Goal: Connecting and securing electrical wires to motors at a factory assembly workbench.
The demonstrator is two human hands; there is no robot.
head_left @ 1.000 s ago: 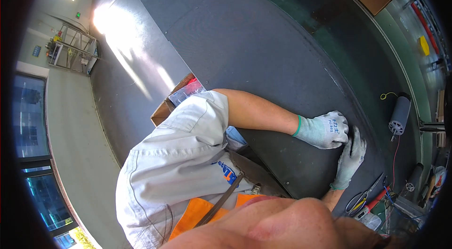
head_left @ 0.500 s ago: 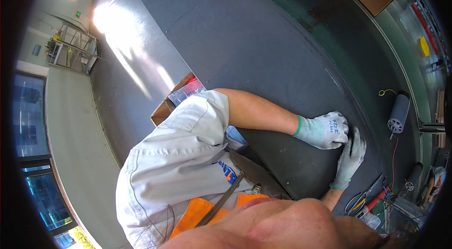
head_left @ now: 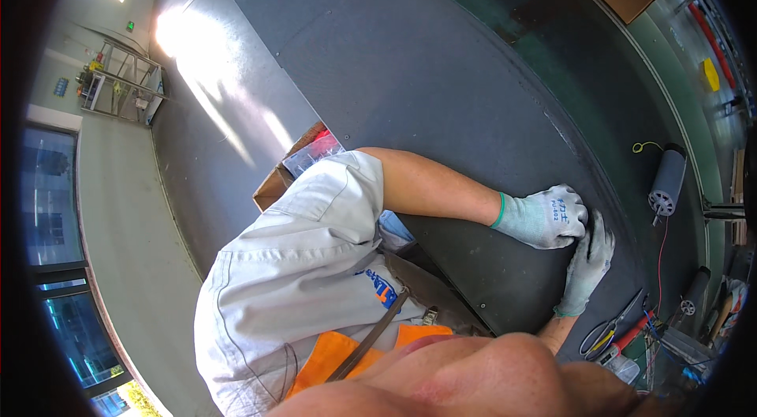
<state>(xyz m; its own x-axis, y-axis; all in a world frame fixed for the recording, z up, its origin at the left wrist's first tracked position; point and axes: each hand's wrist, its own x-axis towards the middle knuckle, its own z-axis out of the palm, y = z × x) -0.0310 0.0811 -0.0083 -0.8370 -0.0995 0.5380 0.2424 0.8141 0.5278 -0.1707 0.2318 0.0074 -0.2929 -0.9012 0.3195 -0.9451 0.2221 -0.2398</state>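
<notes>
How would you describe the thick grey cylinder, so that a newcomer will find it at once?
On the large dark tabletop, find the gloved right hand. From there, look toward the picture's right edge and higher up: the grey cylinder lies there. A yellow loop beside its upper end sets it apart from the darker cylinder below.

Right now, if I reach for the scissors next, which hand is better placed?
Probably your right hand: it is nearer the scissors, which lie just right of its wrist. Your left hand is farther off, on the other side.
</notes>
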